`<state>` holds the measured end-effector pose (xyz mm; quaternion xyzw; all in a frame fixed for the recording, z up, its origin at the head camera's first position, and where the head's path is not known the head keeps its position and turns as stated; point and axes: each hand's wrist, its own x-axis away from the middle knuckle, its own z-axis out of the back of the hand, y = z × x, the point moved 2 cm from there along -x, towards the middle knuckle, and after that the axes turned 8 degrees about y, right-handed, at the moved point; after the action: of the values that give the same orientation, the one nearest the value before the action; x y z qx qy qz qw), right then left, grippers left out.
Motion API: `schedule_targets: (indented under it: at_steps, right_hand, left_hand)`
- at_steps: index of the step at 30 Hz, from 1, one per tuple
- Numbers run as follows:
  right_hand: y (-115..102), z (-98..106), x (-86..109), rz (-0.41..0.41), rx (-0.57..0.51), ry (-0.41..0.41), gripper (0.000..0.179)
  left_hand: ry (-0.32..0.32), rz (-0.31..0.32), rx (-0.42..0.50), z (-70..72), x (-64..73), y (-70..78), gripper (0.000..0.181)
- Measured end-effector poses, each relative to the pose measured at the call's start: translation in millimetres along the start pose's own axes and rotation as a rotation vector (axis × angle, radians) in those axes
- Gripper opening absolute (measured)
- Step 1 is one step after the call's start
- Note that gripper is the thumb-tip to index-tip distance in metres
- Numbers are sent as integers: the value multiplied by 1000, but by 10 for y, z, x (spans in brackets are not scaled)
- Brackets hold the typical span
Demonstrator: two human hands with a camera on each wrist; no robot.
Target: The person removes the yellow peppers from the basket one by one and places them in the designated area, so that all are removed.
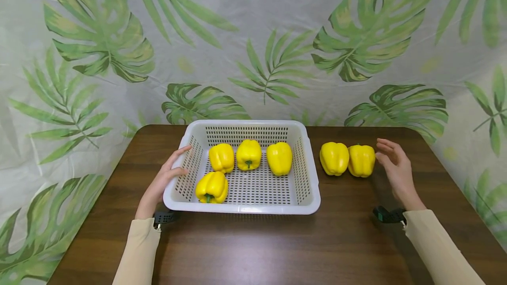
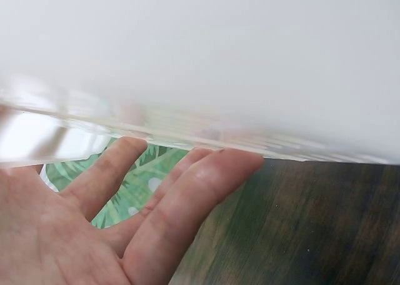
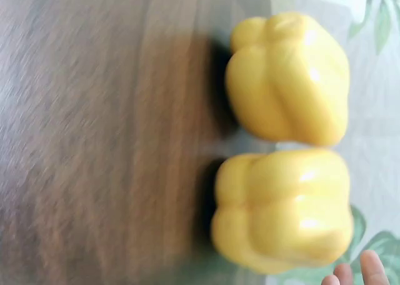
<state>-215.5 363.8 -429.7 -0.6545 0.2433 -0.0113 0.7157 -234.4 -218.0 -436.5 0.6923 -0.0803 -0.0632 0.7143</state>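
At the left side of a white plastic basket [image 1: 241, 209], my left hand [image 1: 160, 184] rests with its fingers spread and fairly straight. In the left wrist view the fingertips [image 2: 240, 163] lie right at the edge of the basket [image 2: 206, 54]. Inside the basket lie several yellow bell peppers [image 1: 212, 187]. To its right, two more sit side by side, a left yellow bell pepper [image 1: 334, 158] and a right yellow bell pepper [image 1: 361, 161]. Just right of the latter is my right hand [image 1: 398, 177], fingers loosely bent, thumb close to the pepper and nothing held.
Everything stands on a dark brown wooden table [image 1: 245, 245]. Behind it hangs a pale cloth [image 1: 277, 34] printed with green leaves. The basket's raised walls surround its peppers, and its back rim reaches the table's far edge.
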Motion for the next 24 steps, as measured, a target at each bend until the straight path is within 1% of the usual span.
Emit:
schedule_targets:
  at_steps: [4, 8, 11, 16, 20, 24]
  right_hand:
    - [-105, -74, 3, 14, -69, -8, 38]
    - [-221, -179, 17, 21, -57, -30, 37]
    - [-301, -261, 21, 24, -35, -67, 36]
    - [-425, -411, 25, 15, -55, -144, 37]
    - [-521, -543, 35, -11, -63, -204, 38]
    - [-619, -682, 49, -37, -5, -253, 36]
  left_hand:
    - [2, -5, -9, 4, 2, -3, 64]
    - [4, -11, -24, 7, 0, -3, 63]
    - [5, -11, -26, 9, -2, -4, 63]
    - [6, -6, -24, 8, 11, 0, 64]
    - [8, 0, -24, 4, 15, 2, 64]
    - [8, 2, -26, 3, 13, 2, 64]
